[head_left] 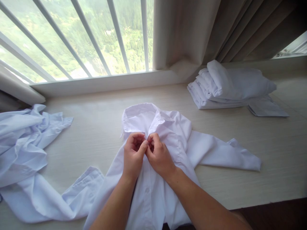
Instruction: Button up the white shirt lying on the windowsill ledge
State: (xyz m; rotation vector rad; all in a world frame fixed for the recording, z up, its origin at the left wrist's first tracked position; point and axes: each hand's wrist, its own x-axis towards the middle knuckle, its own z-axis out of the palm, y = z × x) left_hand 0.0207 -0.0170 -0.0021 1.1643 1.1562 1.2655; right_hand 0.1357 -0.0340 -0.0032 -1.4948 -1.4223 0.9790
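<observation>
White woven cotton-like cloth makes up the shirt point(168, 188), which lies face up directly beneath the hands, its collar point(137, 119) standing open just beyond them. The left hand point(134, 153) and right hand point(160, 155) are together, thumbs and fingertips pinched on the shirt's front edges just below the collar; whatever lies between the fingertips is too hidden to make out. Nearer the body, a small round button point(147, 190) sits on the straight placket point(147, 207). Right of the hands are a stitched chest pocket point(173, 145) and a sleeve point(220, 153) stretched outward.

Left of the hands, a crumpled white garment point(21, 140) lies in soft, bluish folds. Far right and beyond, a stack of folded white clothes point(235, 83) rises in thick layers, a flat folded piece point(268, 107) poking out beneath. All rest on a pale ledge point(91, 118) with fine, wood-like streaks. Beyond the hands stand slanting window bars point(118, 35) before blurred greenery point(131, 35), and a heavy grey-brown curtain point(184, 32).
</observation>
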